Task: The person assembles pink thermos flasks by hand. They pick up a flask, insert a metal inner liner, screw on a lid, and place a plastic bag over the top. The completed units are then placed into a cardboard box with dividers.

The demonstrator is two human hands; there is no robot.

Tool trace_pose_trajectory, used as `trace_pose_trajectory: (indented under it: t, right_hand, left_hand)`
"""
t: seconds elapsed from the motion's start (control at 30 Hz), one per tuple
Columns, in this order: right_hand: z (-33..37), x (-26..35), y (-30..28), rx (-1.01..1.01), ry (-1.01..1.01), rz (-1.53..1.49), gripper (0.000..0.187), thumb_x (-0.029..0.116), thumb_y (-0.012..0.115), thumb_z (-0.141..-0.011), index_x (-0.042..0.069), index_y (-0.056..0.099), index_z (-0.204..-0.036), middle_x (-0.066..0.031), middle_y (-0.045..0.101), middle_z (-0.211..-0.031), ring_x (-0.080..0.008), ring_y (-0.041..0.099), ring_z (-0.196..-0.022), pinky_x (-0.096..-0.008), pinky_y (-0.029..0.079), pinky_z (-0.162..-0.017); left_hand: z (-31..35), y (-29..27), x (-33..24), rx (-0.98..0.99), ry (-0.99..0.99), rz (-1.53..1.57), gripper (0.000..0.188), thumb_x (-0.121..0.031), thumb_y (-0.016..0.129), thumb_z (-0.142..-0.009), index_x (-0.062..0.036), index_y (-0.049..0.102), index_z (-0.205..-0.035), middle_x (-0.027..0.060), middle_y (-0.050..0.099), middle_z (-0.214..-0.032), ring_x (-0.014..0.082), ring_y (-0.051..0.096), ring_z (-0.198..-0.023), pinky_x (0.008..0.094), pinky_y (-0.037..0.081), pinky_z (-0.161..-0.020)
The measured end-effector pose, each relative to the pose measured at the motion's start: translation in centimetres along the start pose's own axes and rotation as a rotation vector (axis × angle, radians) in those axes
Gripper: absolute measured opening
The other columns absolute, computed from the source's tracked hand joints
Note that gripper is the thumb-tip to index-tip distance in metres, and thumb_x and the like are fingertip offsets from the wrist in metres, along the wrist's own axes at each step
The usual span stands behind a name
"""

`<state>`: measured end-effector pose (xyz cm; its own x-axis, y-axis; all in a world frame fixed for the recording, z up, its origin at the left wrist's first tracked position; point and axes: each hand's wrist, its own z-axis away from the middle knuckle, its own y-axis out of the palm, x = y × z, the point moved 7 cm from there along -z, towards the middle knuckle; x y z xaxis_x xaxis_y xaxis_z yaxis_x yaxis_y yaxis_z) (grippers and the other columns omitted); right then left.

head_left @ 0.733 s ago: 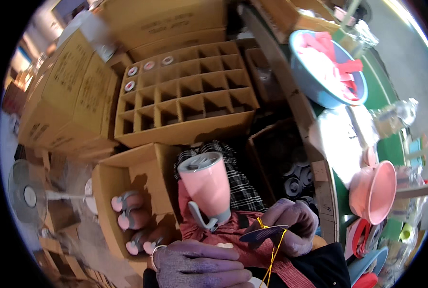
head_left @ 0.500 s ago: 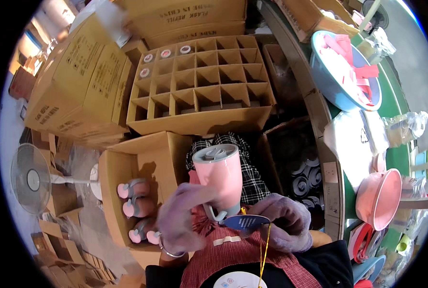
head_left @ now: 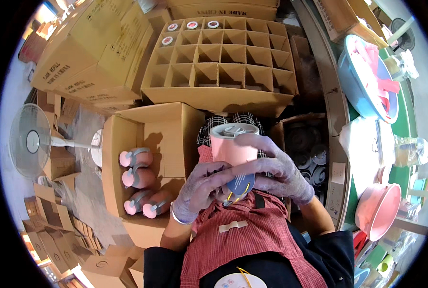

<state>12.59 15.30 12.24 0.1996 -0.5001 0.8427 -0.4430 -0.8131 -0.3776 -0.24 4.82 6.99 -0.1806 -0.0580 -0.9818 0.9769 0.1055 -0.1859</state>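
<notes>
A pink tumbler (head_left: 226, 150) with a grey lid stands upright in front of my apron, between my gloved hands. My left hand (head_left: 199, 189) is closed round its lower left side. From the right, my right hand (head_left: 288, 173) grips it, one finger up near the lid and others across its front. A blue tag (head_left: 241, 183) with a yellow cord (head_left: 230, 197) lies against the tumbler's lower front, close under my right fingers. The tumbler's base and handle are hidden. Close to my body lies a white round card (head_left: 240, 282) with another yellow cord.
Left of me, an open carton (head_left: 115, 180) contains several pink tumblers (head_left: 139, 177). Ahead is a divided carton (head_left: 216, 102) with several round-topped items in its far-left cells. A box of grey lids (head_left: 315, 158), a blue basin (head_left: 363, 98) and a pink basin (head_left: 367, 211) are at right.
My left hand has come in from the side onto the tumbler. My right hand has moved up round it. The blue tag now lies upright against the tumbler, and the view has shifted.
</notes>
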Motion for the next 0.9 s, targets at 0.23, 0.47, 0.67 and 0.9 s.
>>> trace_pose_trajectory:
  t: [0.23,0.47,0.67,0.9]
  right_hand:
    - [0.6,-2.4,1.6,-0.115,0.348,-0.053,0.012,0.007,0.067,-0.087,0.001,0.067,-0.098,-0.0107,0.069,-0.088,-0.0231,0.068,-0.080,-0.0317,0.053,-0.071]
    - [4.8,-6.1,4.0,-0.010,0.589,0.165,0.015,0.014,0.064,-0.089,0.001,0.066,-0.097,-0.0152,0.066,-0.075,-0.0262,0.068,-0.067,-0.0328,0.052,-0.062]
    - [7.6,-8.1,8.7,-0.006,0.546,0.293,0.011,0.013,0.062,-0.088,0.003,0.064,-0.094,-0.0149,0.063,-0.077,-0.0317,0.064,-0.067,-0.0390,0.050,-0.060]
    - [8.1,-8.6,11.6,0.035,0.467,0.314,0.015,0.019,0.060,-0.092,0.004,0.057,-0.093,-0.0144,0.063,-0.081,-0.0316,0.065,-0.069,-0.0407,0.050,-0.059]
  left_hand:
    - [2.4,-2.1,2.5,-0.452,-0.115,0.275,0.037,-0.024,0.042,-0.103,0.0069,0.060,-0.111,0.0113,0.063,-0.096,0.0156,0.062,-0.090,0.0297,0.050,-0.080]
    - [6.4,-1.8,11.0,-0.546,-0.176,-0.191,0.024,-0.013,0.057,-0.094,-0.0035,0.065,-0.114,0.0132,0.061,-0.116,0.0256,0.059,-0.108,0.0349,0.046,-0.095]
    - [7.2,2.8,15.2,-0.331,-0.115,0.055,0.034,-0.020,0.062,-0.090,-0.0070,0.064,-0.121,0.0148,0.044,-0.143,0.0293,0.041,-0.133,0.0383,0.034,-0.111]
    - [7.4,2.2,16.4,-0.347,-0.046,0.227,0.022,-0.012,0.061,-0.090,-0.0010,0.066,-0.109,0.0144,0.059,-0.126,0.0255,0.054,-0.117,0.0344,0.044,-0.100]
